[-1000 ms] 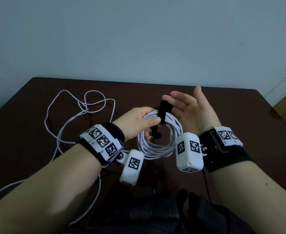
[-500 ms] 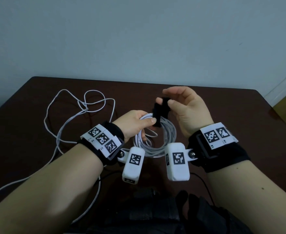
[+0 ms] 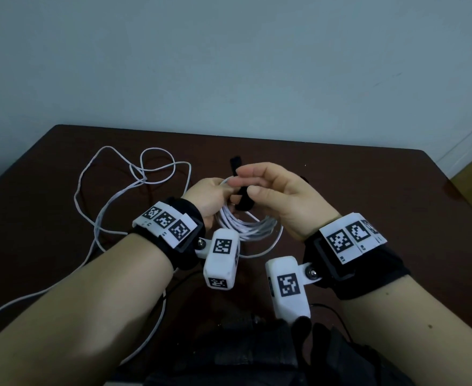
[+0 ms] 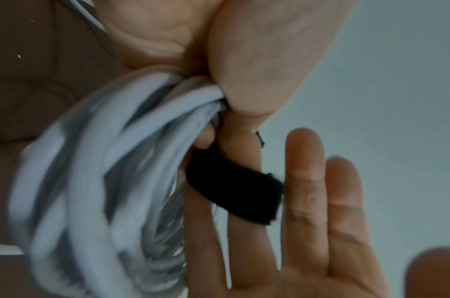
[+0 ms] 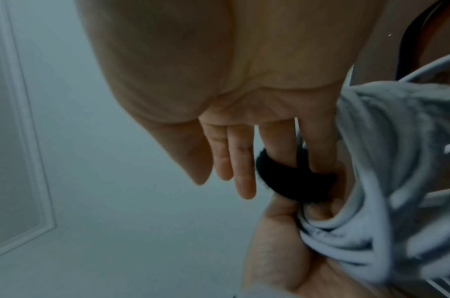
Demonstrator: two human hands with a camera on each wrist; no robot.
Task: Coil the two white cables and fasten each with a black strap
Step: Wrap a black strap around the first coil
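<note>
My left hand (image 3: 207, 196) grips a coiled white cable (image 3: 246, 228) at its top, thumb (image 4: 257, 70) pressed on the bundle (image 4: 91, 181). A black strap (image 3: 242, 200) crosses the coil beside that grip, and its free end (image 3: 235, 164) sticks up behind my fingers. My right hand (image 3: 273, 190) is palm-down over the coil. Its fingers (image 5: 242, 171) are nearly straight, and the strap (image 5: 290, 181) loops across two of them; the thumb stays off it. The second white cable (image 3: 112, 196) lies loose on the table at the left.
The dark brown table (image 3: 368, 196) ends at a pale wall behind. Loose cable loops trail off the front left edge (image 3: 12, 305). A dark bag or garment (image 3: 257, 358) lies below my forearms. A white door frame (image 5: 22, 141) shows in the right wrist view.
My right hand has turned from palm-up to palm-down and moved left over the coil, folding the strap across its fingers. The left hand keeps its grip on the coil, a little lower.
</note>
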